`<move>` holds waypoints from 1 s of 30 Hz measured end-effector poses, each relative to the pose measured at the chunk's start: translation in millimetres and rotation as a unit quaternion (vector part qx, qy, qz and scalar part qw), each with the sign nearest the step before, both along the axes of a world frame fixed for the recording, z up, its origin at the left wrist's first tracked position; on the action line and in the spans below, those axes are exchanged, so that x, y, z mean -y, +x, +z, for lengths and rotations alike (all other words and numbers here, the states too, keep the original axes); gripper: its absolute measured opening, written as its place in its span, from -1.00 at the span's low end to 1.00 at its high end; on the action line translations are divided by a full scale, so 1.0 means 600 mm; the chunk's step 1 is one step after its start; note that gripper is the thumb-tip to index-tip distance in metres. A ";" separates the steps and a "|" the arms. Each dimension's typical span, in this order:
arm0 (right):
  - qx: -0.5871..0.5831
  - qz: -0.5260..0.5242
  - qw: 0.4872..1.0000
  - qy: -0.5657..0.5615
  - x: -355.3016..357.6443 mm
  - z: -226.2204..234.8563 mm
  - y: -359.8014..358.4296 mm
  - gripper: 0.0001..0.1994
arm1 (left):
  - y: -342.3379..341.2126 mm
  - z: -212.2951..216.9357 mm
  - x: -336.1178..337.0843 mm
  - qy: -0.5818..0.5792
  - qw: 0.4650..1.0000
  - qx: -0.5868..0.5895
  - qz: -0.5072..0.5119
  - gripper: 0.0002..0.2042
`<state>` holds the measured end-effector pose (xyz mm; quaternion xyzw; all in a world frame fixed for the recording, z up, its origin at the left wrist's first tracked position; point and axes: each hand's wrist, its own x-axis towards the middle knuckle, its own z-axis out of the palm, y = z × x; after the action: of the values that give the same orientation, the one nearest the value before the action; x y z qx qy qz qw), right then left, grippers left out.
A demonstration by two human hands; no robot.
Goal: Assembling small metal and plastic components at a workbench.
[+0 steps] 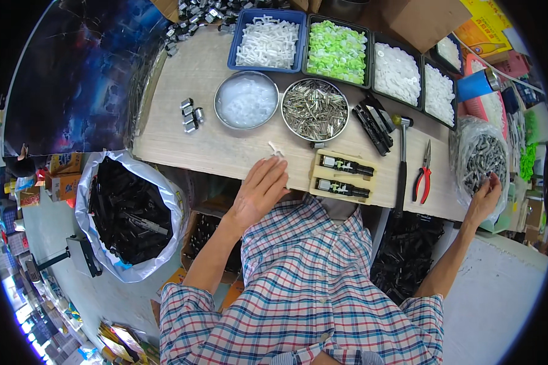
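Two round bowls point(246, 100) side by side behind the wooden jig point(343, 176), hammer point(402, 164) and pliers point(423, 176) to its right.

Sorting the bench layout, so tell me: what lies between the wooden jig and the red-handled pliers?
In the head view, a hammer lies between the wooden jig and the red-handled pliers, head away from the person.

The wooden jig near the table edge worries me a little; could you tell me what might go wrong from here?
1. The wooden jig sits at the table's front edge; a nudge from the left hand might tip it off.
2. The right hand reaches sideways into the bag of metal parts; the bag could sag and spill.
3. The hammer handle overhangs the edge and might get knocked.
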<state>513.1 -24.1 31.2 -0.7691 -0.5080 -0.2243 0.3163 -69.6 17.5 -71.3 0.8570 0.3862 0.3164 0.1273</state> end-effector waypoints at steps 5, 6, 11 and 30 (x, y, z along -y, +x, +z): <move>-0.151 0.069 0.984 0.063 -0.006 0.008 -0.069 -0.71 | -0.010 -0.002 0.004 0.017 0.999 0.029 -0.042 -0.72; -0.195 0.103 0.971 0.088 -0.006 0.009 -0.087 -0.69 | -0.009 0.002 0.002 0.017 0.999 0.027 -0.043 -0.72; -0.322 0.179 0.929 0.027 0.006 0.021 -0.234 -0.76 | 0.000 0.030 -0.001 -0.078 0.976 0.186 0.080 -0.77; -0.374 0.322 0.824 -0.277 0.022 -0.009 -0.467 -0.84 | 0.009 0.074 -0.133 0.032 0.974 0.017 0.225 -0.91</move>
<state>233.1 -37.4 26.0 -0.6417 -0.6104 0.3457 0.3102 -64.2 97.3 -26.6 0.7460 0.5568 0.3639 0.0315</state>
